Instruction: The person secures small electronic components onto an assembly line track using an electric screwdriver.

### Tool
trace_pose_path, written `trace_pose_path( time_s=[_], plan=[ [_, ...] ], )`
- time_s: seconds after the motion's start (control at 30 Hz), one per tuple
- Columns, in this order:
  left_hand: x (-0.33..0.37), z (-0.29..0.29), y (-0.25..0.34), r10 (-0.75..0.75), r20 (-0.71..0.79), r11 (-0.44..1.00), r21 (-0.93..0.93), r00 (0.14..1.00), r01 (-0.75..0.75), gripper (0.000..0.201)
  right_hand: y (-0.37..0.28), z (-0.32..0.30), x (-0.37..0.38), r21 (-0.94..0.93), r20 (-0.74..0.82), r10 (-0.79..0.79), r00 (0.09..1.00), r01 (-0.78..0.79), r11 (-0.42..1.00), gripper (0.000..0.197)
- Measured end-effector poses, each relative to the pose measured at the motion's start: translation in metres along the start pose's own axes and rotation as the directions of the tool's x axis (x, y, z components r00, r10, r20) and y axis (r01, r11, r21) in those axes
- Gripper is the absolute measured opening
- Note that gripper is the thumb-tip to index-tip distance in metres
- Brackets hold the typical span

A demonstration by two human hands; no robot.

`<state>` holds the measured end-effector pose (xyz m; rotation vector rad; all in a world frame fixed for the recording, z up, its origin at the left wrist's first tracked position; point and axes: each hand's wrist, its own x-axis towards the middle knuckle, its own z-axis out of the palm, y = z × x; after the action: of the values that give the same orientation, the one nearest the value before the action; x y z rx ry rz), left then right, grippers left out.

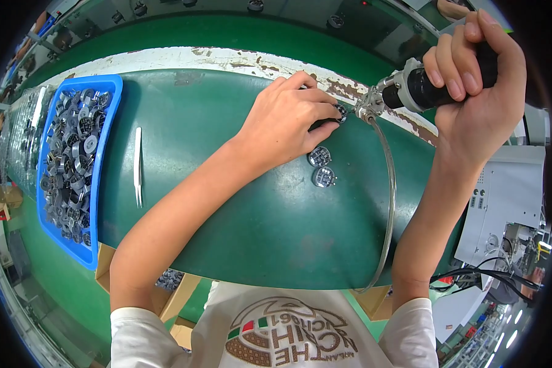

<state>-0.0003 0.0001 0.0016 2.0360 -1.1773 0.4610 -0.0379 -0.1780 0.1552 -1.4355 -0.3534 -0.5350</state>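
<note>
My right hand (475,73) is wrapped around the black body of a handheld screwdriver-like power tool (417,91). Its metal head (369,104) points to the left, and a clear hose (391,184) curves down from it. At the tip of that head, my left hand (291,113) holds a small dark round part (341,113) between thumb and fingers; most of the part is hidden. Just below this hand, two small round grey parts with visible inner components, one (319,156) above the other (324,177), lie on the green table mat (264,233).
On the left, a blue tray (118,92) is heaped with similar round parts. White tweezers (138,165) lie between it and my left arm. A grey machine cabinet (503,202) with black cables (497,274) stands at right. Cardboard boxes (181,300) sit below the table's near edge.
</note>
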Motion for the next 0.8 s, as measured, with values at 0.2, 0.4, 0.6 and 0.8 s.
trace_pose_path(
  time_s=[0.2,0.4,0.6,0.8],
  plan=[
    [0.0006,0.001,-0.0004,0.002,-0.005,1.0,-0.002,1.0,-0.002,0.015,-0.0006,-0.0007,-0.0003,-0.015,-0.008,0.005,1.0,-0.005,1.0,0.024],
    [0.0006,0.0004,0.0004,-0.003,-0.005,1.0,-0.002,1.0,0.003,0.014,-0.0023,0.0005,-0.0003,-0.004,0.015,0.006,1.0,-0.005,1.0,0.023],
    [0.0003,0.0007,0.0006,-0.009,-0.002,1.0,0.0,1.0,0.009,0.014,-0.0012,-0.0002,-0.0009,-0.016,0.017,-0.001,1.0,0.001,1.0,0.022],
    [-0.0019,0.0,-0.0013,-0.016,0.001,1.0,0.013,1.0,0.016,0.013,0.0025,0.0009,-0.0008,0.01,0.027,0.009,1.0,-0.01,1.0,0.022]
  ],
)
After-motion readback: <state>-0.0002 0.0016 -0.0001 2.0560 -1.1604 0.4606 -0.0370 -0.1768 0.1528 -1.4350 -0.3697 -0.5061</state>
